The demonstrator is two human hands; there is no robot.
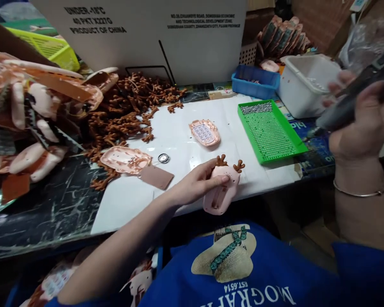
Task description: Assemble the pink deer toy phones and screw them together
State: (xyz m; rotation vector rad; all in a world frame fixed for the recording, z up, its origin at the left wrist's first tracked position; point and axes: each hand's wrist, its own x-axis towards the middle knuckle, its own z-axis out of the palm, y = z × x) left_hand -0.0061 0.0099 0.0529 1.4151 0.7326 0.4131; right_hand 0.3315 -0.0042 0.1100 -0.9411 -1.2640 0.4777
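Left grip point(202, 181): closed on a pink toy shell point(229, 187), thumb across its upper face; two brown antlers point(222, 160) project from its top. Shell is held at the near edge of the desk point(35, 200). Right grip point(366, 117): wrapped around a dark power tool point(342, 108), raised at right, blurred, well apart from the shell. Green tray point(283, 156) between, farther back, with loose screws point(257, 108) heaped at its far end. Second shell part point(206, 133) lies on the white sheet point(230, 115), beyond the left grip.
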